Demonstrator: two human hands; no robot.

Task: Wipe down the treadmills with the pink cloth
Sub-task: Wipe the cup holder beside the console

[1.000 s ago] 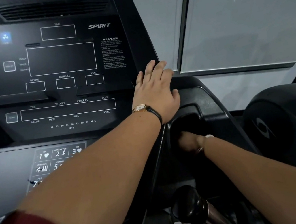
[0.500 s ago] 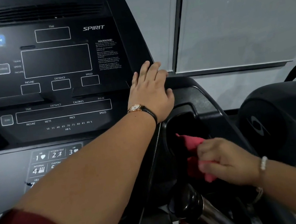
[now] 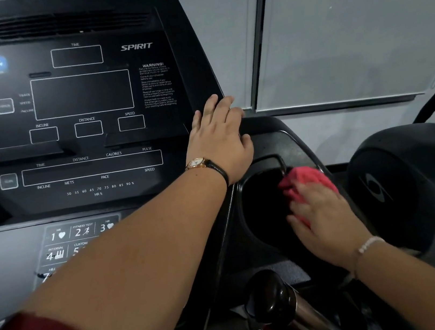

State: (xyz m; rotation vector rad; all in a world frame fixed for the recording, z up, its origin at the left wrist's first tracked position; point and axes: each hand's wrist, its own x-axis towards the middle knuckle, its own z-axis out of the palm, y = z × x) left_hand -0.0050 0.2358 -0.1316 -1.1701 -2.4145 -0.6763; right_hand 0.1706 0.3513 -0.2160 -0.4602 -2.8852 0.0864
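Right hand (image 3: pixel 323 217), fingers extended, presses the pink cloth (image 3: pixel 310 177) onto the right rim of the treadmill cup holder (image 3: pixel 262 209), apparently wiping it, while the left hand (image 3: pixel 220 136), fingers straight, rests flat on the console (image 3: pixel 89 147) edge, probably for support.

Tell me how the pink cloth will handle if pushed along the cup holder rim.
Likely floppy: the pink cloth is bunched in folds under the right hand. Probably light, so it should follow the cup holder rim but may bunch further.
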